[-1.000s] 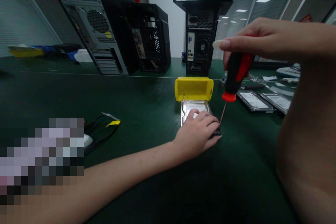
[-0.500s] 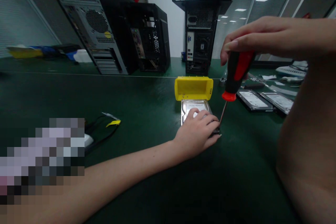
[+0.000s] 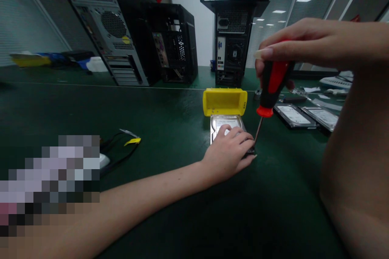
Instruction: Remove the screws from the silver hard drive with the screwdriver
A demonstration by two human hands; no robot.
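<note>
Your right hand [image 3: 293,48] has its grip closed around the red-and-black handle of a screwdriver [image 3: 274,87], palm over the top. The shaft slants down to the right edge of a hard disk drive [image 3: 226,122], close by your left fingertips; the tip itself is too small to make out.

The drive lies on the green counter [image 3: 167,129] in front of you, label side up, just on the near side of a yellow plastic bin [image 3: 225,102]. Your left hand [image 3: 228,151] lies across the drive's near part, fingers draped over it and thumb by its near right corner; you cannot tell from here whether that grip pinches the edges.

To the right of the screwdriver lie two more hard drives [image 3: 294,116], side by side. Beyond the bin stands a black computer tower [image 3: 232,44], its rear ports facing you.
</note>
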